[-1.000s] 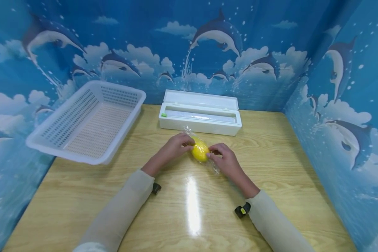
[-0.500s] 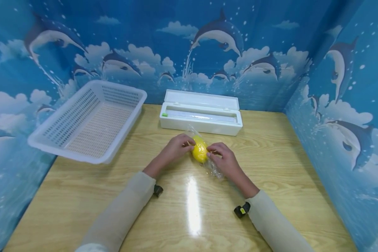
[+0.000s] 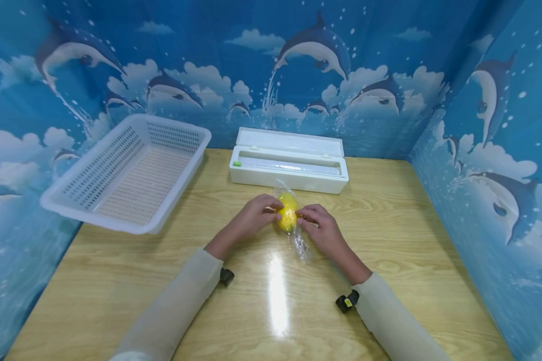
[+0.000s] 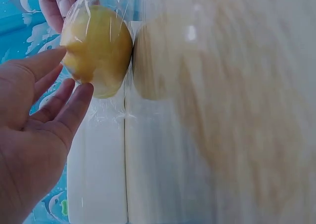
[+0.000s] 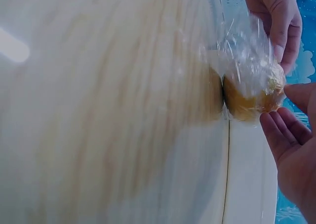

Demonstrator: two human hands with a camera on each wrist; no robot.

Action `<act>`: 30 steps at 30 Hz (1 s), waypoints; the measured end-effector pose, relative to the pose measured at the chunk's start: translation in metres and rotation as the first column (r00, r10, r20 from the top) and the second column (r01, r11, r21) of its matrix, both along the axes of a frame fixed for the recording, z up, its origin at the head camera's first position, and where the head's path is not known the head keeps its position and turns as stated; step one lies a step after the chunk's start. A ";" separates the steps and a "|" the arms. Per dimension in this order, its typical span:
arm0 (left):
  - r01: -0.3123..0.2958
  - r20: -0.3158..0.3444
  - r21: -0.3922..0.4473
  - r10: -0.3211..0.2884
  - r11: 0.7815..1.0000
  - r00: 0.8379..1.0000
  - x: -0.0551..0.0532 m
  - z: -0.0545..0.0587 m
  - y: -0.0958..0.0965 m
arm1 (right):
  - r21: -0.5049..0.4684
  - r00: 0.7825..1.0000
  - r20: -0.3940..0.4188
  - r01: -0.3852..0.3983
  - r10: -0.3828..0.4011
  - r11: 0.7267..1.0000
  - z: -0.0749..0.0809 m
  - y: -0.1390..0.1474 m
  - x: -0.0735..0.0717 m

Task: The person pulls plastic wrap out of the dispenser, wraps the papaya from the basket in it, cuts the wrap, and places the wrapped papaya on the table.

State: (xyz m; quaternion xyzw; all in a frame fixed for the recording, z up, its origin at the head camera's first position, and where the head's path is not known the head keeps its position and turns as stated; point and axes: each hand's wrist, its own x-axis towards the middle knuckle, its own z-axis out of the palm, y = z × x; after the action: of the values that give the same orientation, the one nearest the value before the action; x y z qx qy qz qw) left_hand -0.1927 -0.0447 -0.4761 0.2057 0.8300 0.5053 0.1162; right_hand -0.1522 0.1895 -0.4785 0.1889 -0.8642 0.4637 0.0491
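A yellow lemon [image 3: 288, 213] rests on the table, wrapped in clear cling film [image 3: 300, 246]. Loose film sticks up at its far end and trails from its near end. My left hand [image 3: 254, 216] holds the lemon's left side with thumb and fingertips. On the opposite side, my right hand [image 3: 323, 229] pinches it the same way. The left wrist view shows the film stretched over the lemon [image 4: 98, 51]. Crumpled film [image 5: 247, 51] hides part of it in the right wrist view.
Just beyond the hands stands a long white cling film box [image 3: 289, 179], its lid raised and a green slider at its left end. A white slotted plastic basket [image 3: 162, 220] sits at the table's left. Dolphin-printed curtains border the back and sides.
The lemon has turned slightly between my hands. Its near film tail has swung from beside the right hand to point more towards me. Both hands stay almost in place.
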 end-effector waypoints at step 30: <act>-0.011 -0.087 -0.103 0.002 0.995 0.996 0.006 0.004 0.000 | 0.311 0.865 -0.378 -0.217 0.330 0.925 -0.019 0.004 -0.003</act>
State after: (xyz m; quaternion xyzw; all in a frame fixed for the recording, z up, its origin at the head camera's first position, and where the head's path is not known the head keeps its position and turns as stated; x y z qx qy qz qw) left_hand -0.1868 -0.0447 -0.4720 0.2183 0.8601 0.4525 0.0887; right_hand -0.1557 0.1938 -0.4977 0.4113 -0.8496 0.2971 0.1438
